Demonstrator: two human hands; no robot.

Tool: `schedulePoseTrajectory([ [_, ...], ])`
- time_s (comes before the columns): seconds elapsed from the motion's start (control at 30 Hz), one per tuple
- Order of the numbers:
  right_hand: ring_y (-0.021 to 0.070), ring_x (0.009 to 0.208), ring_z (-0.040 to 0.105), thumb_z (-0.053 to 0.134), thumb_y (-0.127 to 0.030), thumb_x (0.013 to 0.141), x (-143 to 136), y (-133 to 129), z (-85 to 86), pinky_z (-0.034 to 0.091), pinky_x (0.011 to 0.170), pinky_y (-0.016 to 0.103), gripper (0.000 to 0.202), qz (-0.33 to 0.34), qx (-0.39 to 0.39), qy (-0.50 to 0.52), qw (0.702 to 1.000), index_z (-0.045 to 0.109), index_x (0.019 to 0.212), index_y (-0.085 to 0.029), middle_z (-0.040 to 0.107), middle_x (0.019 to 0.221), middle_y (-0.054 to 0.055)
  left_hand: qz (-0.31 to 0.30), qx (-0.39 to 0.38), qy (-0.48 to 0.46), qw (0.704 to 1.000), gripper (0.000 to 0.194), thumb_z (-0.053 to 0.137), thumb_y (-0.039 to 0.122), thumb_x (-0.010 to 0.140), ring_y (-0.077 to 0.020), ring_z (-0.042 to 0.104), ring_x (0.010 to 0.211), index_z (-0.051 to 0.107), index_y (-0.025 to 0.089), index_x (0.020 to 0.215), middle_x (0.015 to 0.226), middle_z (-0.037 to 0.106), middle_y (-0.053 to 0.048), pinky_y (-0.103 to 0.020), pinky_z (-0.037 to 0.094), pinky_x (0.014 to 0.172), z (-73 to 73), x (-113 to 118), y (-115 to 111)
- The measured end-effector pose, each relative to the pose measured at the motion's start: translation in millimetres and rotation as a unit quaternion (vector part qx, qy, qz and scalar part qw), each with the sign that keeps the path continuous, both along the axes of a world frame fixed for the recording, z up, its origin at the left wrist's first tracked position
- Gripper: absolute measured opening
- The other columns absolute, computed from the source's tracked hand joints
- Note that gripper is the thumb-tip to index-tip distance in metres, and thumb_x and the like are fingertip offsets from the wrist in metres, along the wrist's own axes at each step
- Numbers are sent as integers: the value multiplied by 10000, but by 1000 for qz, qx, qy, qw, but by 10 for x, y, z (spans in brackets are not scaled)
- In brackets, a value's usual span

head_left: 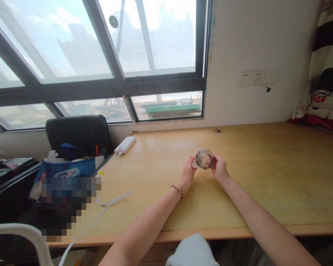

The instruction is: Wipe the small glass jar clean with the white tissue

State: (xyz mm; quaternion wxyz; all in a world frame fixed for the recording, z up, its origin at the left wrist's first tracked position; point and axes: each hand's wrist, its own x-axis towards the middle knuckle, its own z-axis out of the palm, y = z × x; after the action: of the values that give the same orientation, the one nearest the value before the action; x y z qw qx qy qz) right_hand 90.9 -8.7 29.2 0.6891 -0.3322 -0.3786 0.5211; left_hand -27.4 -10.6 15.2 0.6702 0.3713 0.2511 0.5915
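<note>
Over the middle of the wooden table point(246, 184), a clear round glass point(204, 159), perhaps a cup or jar, is held between both hands with its circular end towards me. My left hand point(188, 170) grips it from the left side, and a braided bracelet circles that wrist. Something whitish and thin point(195, 162) shows between the left fingers and the glass; I cannot make out whether it is cloth or tissue. From the right side my right hand point(220, 168) closes on the glass, with some of its fingers hidden behind it.
A white power bank point(124, 145) with cables lies at the table's far left. Another white cable point(117, 198) crosses the left part. A black chair point(79, 133) with a blue bag point(72, 168) stands left of the table. Behind are a window and wall sockets point(251, 78).
</note>
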Motion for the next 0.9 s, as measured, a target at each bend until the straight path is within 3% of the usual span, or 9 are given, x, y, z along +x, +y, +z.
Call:
schedulePoseTrajectory([
  [0.07, 95, 449, 329, 439, -367, 783, -10, -43, 7, 284, 441, 226, 324, -78, 32, -94, 992, 345, 528, -191, 339, 483, -47, -26, -20, -9, 999, 373, 481, 422, 767, -167, 548, 801, 641, 106, 883, 884, 635, -89, -276, 410, 752, -26, 7, 8],
  [0.17, 98, 471, 341, 389, -381, 828, -26, -140, 34, 279, 464, 223, 323, -139, 73, -262, 952, 382, 569, -188, 364, 502, -46, -73, -51, -20, 996, 436, 446, 478, 771, -173, 557, 781, 633, 98, 876, 862, 635, -97, -278, 409, 739, -49, -1, 9],
  [0.3, 125, 566, 420, 371, -324, 850, -52, -232, 72, 332, 542, 240, 210, -159, 137, -436, 875, 457, 722, -181, 461, 617, -14, -124, -89, -43, 987, 508, 407, 532, 773, -170, 568, 734, 621, 84, 880, 820, 637, -108, -276, 414, 721, -36, -25, -9],
  [0.5, 196, 783, 427, 405, -247, 828, -74, -234, 81, 363, 714, 325, 130, -184, 226, -569, 769, 467, 741, -173, 483, 755, 55, -179, -132, -65, 973, 485, 431, 548, 755, -140, 557, 642, 592, 124, 926, 759, 618, -69, -257, 431, 626, 1, 18, -86],
  [0.63, 213, 825, 413, 431, -237, 822, -69, -227, 85, 361, 753, 350, 118, -182, 232, -609, 737, 498, 747, -173, 508, 758, 64, -160, -139, -71, 975, 405, 481, 512, 744, -124, 540, 606, 595, 137, 842, 714, 598, -44, -255, 438, 599, -6, 34, -103],
  [0.9, 222, 860, 412, 428, -240, 833, -36, -168, 63, 351, 793, 362, 145, -172, 255, -646, 699, 551, 791, -177, 558, 752, 64, -16, -78, 14, 997, 321, 591, 441, 676, -110, 511, 582, 607, 122, 709, 684, 587, -47, -224, 415, 556, -76, -27, -16],
])
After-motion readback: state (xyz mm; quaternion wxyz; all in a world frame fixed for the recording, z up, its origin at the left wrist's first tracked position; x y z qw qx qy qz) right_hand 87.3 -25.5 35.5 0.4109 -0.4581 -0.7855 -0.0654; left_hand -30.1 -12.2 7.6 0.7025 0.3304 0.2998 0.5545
